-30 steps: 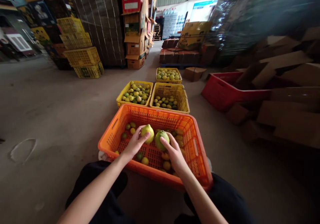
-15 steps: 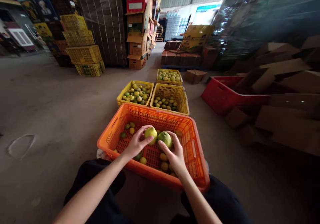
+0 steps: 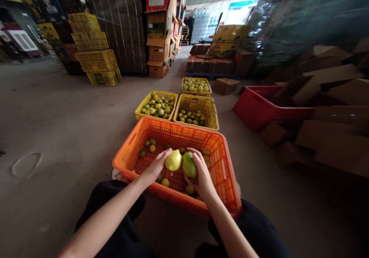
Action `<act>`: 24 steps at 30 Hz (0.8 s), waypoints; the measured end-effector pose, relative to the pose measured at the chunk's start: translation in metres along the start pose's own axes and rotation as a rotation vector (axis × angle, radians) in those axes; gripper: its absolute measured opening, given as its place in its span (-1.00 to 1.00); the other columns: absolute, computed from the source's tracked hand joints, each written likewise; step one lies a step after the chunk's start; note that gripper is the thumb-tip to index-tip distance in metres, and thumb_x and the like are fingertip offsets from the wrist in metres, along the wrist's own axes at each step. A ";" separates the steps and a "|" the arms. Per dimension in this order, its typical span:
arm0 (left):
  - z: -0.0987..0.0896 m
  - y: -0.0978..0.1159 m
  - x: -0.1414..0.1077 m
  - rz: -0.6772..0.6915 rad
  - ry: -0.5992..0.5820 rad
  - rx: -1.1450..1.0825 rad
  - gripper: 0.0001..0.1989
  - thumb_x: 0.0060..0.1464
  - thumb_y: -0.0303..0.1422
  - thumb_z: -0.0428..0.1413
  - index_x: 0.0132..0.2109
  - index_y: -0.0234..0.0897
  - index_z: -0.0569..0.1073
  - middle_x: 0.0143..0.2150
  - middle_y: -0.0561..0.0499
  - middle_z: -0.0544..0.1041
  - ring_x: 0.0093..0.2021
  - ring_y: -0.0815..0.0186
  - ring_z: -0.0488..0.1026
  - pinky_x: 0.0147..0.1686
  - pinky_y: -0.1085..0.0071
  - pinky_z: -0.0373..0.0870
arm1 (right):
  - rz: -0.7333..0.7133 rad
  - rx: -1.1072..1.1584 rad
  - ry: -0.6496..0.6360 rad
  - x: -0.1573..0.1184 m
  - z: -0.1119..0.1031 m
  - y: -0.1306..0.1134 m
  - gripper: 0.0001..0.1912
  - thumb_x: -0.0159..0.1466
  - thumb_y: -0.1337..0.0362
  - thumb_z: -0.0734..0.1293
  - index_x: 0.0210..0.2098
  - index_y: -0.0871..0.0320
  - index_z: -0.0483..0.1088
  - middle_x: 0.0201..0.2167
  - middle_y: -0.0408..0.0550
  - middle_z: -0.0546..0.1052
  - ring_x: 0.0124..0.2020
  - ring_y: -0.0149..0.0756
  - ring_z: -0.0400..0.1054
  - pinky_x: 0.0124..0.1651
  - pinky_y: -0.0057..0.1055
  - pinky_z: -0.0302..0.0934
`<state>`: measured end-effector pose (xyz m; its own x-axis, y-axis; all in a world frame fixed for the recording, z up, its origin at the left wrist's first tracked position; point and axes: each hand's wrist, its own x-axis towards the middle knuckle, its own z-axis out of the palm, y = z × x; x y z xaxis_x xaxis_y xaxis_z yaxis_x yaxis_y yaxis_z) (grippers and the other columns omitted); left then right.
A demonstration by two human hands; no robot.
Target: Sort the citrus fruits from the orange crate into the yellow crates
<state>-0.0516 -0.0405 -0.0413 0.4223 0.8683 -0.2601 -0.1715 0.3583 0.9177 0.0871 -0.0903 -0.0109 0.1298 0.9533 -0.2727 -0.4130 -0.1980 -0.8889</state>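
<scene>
My left hand (image 3: 157,166) is closed on a yellow lemon (image 3: 173,160), its fingers partly hidden behind the fruit. A greener lemon (image 3: 189,165) sits in my right hand (image 3: 203,176), with the thumb on the near side of my grip hard to make out. The two lemons are close together above the orange crate (image 3: 133,168). Inside that crate lie several loose yellow and green lemons, some at its left end near a yellow lemon (image 3: 152,148), others under and beside my right hand, partly covered by it.
Beyond the orange crate stand a left yellow crate (image 3: 140,114), a right yellow crate (image 3: 211,112) and a far yellow crate (image 3: 196,93), all holding lemons. To the right is a red crate (image 3: 250,110) beside heaped cardboard (image 3: 331,135). Stacked yellow crates (image 3: 98,60) stand at left.
Both lemons have been turned in my hands. My left thumb has shifted off the front of the yellow lemon, and my right hand has rolled over the green one. The view has tilted slightly.
</scene>
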 end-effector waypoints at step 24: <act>0.002 0.003 -0.001 0.541 0.196 0.465 -0.40 -0.31 -0.28 0.31 -0.11 -0.22 0.22 -0.09 -0.05 0.31 -0.16 0.29 0.34 -0.15 0.37 0.28 | -0.442 -0.252 0.094 0.014 -0.014 0.006 -0.46 -0.11 0.30 0.46 -0.17 0.00 0.21 -0.25 -0.24 0.39 -0.30 -0.44 0.33 -0.21 -0.48 0.26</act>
<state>-0.0508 -0.0414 -0.0381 0.2110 0.9433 0.2562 0.1022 -0.2819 0.9540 0.0992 -0.0820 -0.0256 0.3284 0.9359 0.1276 -0.0720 0.1595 -0.9846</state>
